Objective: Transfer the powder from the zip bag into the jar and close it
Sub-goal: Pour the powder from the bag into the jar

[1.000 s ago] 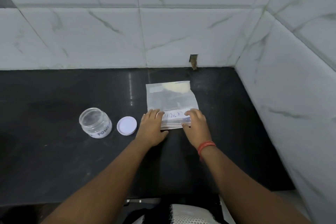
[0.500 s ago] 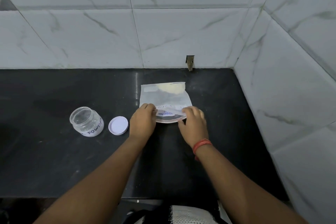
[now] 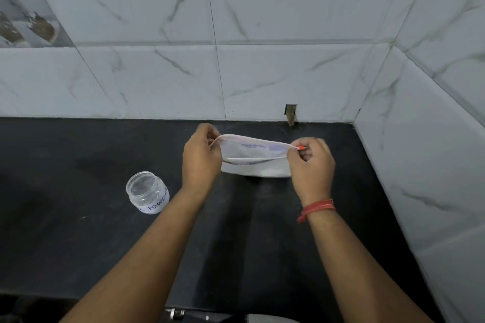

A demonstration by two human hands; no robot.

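One zip bag [image 3: 256,162], one jar [image 3: 147,192], two hands. Zip bag held up above the dark surface [image 3: 78,231], mouth pulled open; left hand [image 3: 201,156] pinching its left end, right hand [image 3: 311,165] pinching its right end; pale powder visible low inside. Jar standing upright and lidless on the surface, left of the left hand, apart from it; contents hard to tell. Tiled walls [image 3: 288,73] closing the far edge and right side; open dark surface to the left and near.
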